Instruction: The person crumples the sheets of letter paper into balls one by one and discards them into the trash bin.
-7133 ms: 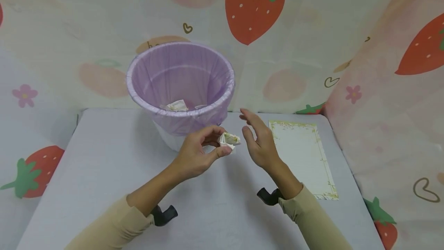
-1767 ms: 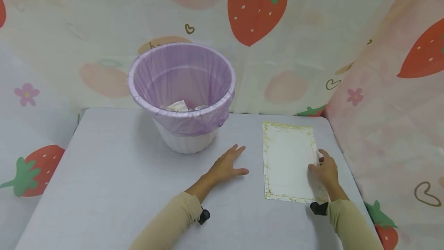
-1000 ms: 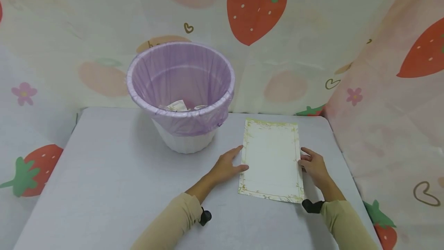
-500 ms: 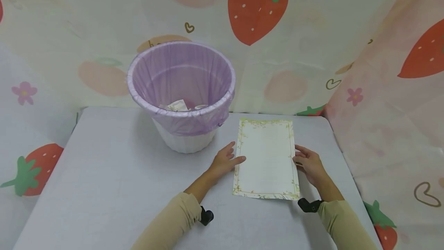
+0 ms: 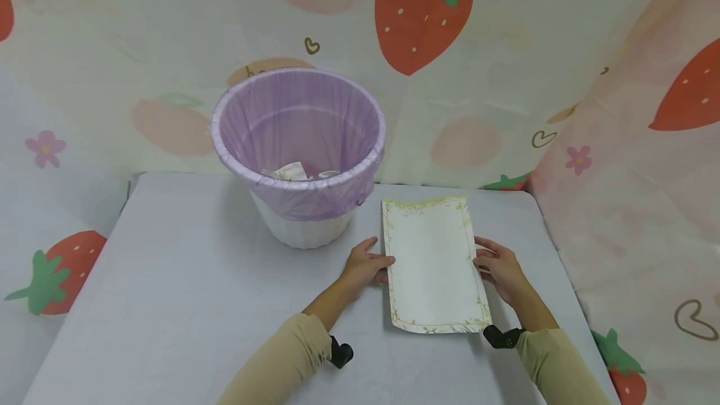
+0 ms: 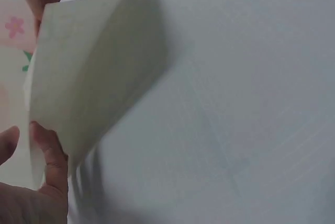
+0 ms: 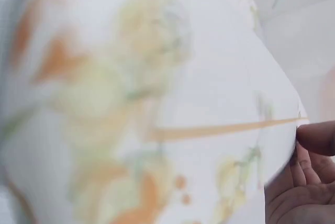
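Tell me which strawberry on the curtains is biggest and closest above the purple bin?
The whole red strawberry with a green top on the back curtain, up right of the bin. The others are cut off at the picture's edges.

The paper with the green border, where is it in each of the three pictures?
Head view: the paper lies right of centre, between the left hand and the right hand.
Left wrist view: the paper fills the upper left, lifted off the table.
Right wrist view: the paper fills nearly the whole picture, blurred.
Shared landmark: the fingers holding its long edges.
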### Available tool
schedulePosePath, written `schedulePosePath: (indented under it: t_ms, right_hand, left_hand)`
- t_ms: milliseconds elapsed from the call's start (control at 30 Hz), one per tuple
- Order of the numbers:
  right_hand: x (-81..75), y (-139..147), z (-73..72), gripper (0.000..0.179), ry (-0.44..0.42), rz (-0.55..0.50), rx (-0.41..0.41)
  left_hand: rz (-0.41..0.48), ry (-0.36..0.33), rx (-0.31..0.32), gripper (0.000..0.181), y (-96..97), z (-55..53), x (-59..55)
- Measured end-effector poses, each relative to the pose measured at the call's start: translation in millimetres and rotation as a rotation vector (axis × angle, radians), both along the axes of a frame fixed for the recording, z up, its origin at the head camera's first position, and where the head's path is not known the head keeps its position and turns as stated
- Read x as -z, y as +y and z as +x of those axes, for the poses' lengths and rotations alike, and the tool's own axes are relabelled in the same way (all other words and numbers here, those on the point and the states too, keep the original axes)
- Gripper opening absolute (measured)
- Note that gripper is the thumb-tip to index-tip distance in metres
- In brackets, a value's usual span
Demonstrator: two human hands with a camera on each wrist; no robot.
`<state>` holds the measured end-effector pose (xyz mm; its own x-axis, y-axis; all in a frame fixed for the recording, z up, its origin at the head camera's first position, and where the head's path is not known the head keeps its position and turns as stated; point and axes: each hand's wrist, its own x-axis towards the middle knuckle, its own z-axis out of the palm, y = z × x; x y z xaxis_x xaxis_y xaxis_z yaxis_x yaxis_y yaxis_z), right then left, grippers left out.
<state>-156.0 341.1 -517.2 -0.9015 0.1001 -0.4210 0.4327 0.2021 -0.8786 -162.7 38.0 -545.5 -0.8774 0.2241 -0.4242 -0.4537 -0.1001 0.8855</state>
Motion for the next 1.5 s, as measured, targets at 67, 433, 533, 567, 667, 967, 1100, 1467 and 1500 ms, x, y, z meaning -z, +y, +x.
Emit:
schedulePosePath:
  t_ms: [67,433,533,567,667,967,1100,1467,1500]
  right_hand:
    - [0.4,0,1.4,0.056,0.008,0.006,-0.03]
    - [5.1,2,6.8,0.051,0.003,-0.029,-0.091]
    - [4.3,3,6.7,0.052,0.028,-0.042,-0.102]
    - [3.9,3,6.4,0.052,0.032,-0.042,-0.097]
    - [1.9,3,5.6,0.051,0.05,-0.05,-0.101]
    - [1.5,3,6.9,0.033,0.07,-0.055,-0.126]
    - [2.1,2,8.8,0.043,0.098,-0.069,-0.16]
    - [1.4,2,8.4,0.039,0.136,-0.095,-0.175]
    - [1.5,2,8.5,0.036,0.135,-0.103,-0.172]
  left_hand:
    - [-0.011,-0.006,0.003,0.069,-0.1,0.7,3.2]
    - [0.001,0.045,0.042,0.05,-9.3,-2.4,-4.7]
    - [-0.018,0.041,0.014,0.048,-12.6,-4.4,-6.4]
    - [-0.028,0.04,0.007,0.047,-13.7,-4.6,-7.0]
    - [-0.05,0.039,0.006,0.045,-16.3,-5.9,-8.9]
    - [-0.022,0.021,-0.003,0.044,-21.4,-11.5,-14.7]
    - [-0.017,0.03,-0.009,0.042,-23.9,-12.5,-17.2]
    - [0.025,-0.001,-0.045,0.034,-25.6,-12.5,-16.5]
    - [0.031,-0.003,-0.042,0.033,-25.6,-12.7,-16.0]
